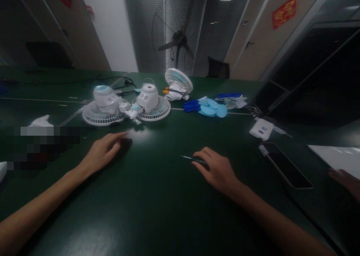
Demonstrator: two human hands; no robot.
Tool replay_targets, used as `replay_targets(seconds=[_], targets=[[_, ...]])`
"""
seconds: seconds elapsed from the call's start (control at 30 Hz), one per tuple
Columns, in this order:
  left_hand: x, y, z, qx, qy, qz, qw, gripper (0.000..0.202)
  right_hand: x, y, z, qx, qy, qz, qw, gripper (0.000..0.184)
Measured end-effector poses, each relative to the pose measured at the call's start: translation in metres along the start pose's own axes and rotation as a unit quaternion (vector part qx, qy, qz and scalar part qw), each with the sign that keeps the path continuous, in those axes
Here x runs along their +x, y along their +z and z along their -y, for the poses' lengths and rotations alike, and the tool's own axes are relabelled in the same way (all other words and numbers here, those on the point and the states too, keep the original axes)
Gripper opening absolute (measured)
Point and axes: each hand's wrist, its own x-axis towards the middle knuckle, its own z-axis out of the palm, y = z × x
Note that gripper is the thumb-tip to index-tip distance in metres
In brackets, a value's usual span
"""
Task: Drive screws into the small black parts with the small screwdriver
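Note:
My right hand (218, 169) is closed around a small screwdriver (187, 157), its thin metal shaft pointing left over the green table (157, 196). My left hand (105, 151) rests low over the table with its index finger stretched out and its thumb apart. A small dark object (128, 141) lies by its fingertips; I cannot make out its kind. Beyond the left hand, two white fan heads (104, 111) (150, 108) lie with their grilles down and motor housings up. Another small white fan (178, 84) stands tilted farther back.
Blue propeller blades (212, 108) and a dark blue piece (191, 105) lie past the right hand. On the right are a white box (261, 129), a phone (285, 166) and another person's hand (345, 179) by a white sheet (337, 156). Black cables (118, 81) run at the back.

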Motion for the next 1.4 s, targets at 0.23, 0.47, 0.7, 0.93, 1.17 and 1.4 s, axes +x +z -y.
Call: replay_targets(seconds=[0.23,0.47,0.7,0.93,1.17,1.4], targets=[[0.007,-0.004,0.012,-0.020,-0.035,-0.038,0.998,0.053,0.000,0.001,-0.003,-0.002,-0.001,0.000,1.000,0.022],[0.006,-0.002,0.012,0.019,-0.033,-0.053,0.998,0.049,0.000,-0.001,-0.001,0.003,0.000,0.004,1.000,0.021],[0.009,-0.003,0.003,0.010,-0.021,-0.091,0.996,0.045,-0.002,0.003,-0.006,0.002,-0.001,0.005,1.000,0.021],[0.007,-0.006,0.010,-0.072,-0.075,-0.123,0.987,0.052,-0.002,0.003,-0.007,0.008,-0.006,0.004,1.000,0.021],[0.010,-0.007,0.019,-0.213,-0.161,-0.109,0.958,0.056,-0.002,0.004,-0.008,0.009,-0.003,0.004,1.000,0.022],[0.010,-0.004,0.019,-0.270,-0.174,-0.106,0.941,0.053,-0.002,0.005,-0.010,-0.002,-0.010,-0.001,1.000,0.020]])
